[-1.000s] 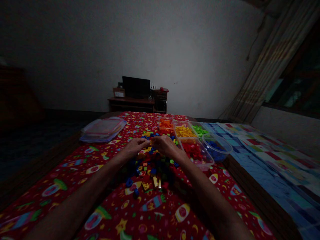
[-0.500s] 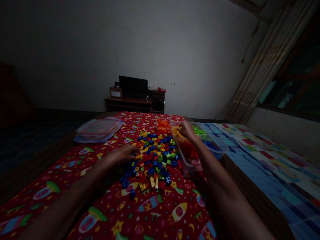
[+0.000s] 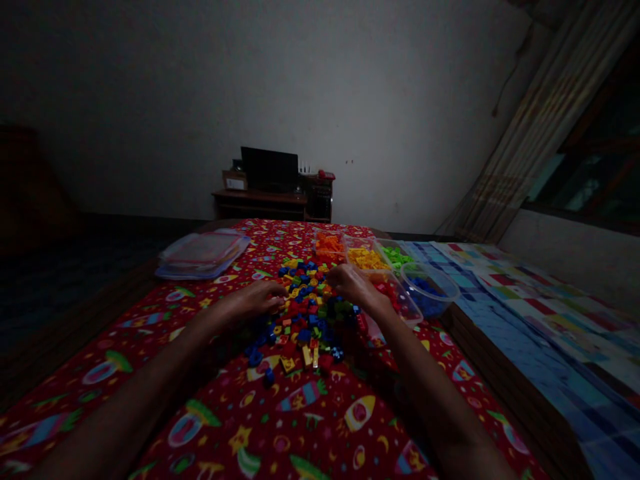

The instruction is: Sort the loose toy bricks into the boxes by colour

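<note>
Centrally in the head view, a loose pile of mixed toy building bricks (image 3: 306,320) lies on a red space-print cloth (image 3: 320,427). The left hand (image 3: 257,298) is at the pile's left edge, fingers bent towards it; whether they grip a brick I cannot tell. Over its right side, near the containers, is the right hand (image 3: 353,283), fingers curled down, their hold likewise unclear. Just beyond stand clear plastic boxes with orange bricks (image 3: 329,245), yellow bricks (image 3: 367,259), green bricks (image 3: 397,256) and red bricks (image 3: 393,292); a round tub (image 3: 456,293) holds blue bricks (image 3: 425,288). Stacked lids (image 3: 203,255) lie well left.
</note>
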`<state>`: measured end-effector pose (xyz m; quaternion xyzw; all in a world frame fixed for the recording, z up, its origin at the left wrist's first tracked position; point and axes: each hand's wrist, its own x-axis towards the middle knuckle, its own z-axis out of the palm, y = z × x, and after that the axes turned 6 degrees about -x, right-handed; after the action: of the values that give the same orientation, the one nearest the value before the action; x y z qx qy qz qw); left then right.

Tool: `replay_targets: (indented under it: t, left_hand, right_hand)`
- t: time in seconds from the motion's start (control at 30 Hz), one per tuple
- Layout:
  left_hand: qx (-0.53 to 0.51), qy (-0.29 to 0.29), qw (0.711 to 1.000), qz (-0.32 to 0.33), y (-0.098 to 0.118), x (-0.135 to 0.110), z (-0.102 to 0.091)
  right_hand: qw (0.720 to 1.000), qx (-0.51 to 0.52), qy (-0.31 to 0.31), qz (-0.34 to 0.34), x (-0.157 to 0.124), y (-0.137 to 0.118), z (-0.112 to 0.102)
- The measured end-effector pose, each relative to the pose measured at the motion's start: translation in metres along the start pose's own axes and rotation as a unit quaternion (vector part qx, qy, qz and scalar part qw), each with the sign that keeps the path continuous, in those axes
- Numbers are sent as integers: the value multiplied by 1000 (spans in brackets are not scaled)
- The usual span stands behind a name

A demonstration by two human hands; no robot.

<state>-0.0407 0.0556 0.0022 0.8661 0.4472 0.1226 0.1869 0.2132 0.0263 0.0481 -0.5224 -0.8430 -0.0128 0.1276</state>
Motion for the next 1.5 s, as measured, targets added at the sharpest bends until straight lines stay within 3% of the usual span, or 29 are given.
replay_targets:
  t: [0.13,0.23,0.47,0.57,0.73,0.87,0.97,1.1,1.3,1.5]
  left_hand:
    - [0,-21,998,56,29,-3,2]
    - [-4,-50,997,64,39,-2,5]
    - [-19,-1,1000,-24,19,0,-1]
    - [-88,6,995,-43,14,1,-4]
    - [-248,5,969,-14,10,3,2]
    - [-314,3,949,5,15,5,8]
    - [-323,-17,946,11,25,7,13]
    - [-356,-39,934,8,31,10,20]
    - [-375,-30,926,18,22,11,20]
    - [-336,19,942,-5,18,14,18]
  right_hand:
    - [998,-26,-41,-38,-2,-13,9]
    - [995,-34,-71,-61,-7,-19,17]
    - [988,-68,-107,-88,-19,-30,19]
    - [987,-84,-97,-99,-20,-30,21]
    - [991,-66,-80,-83,-18,-27,23]
    - [998,-29,-7,-56,-16,-28,22]
    - [994,5,31,-101,-14,-29,25]
    - [989,16,15,-148,-13,-30,28]
    - [996,6,43,-81,-14,-18,9]
    - [988,-105,44,108,-21,21,-25]
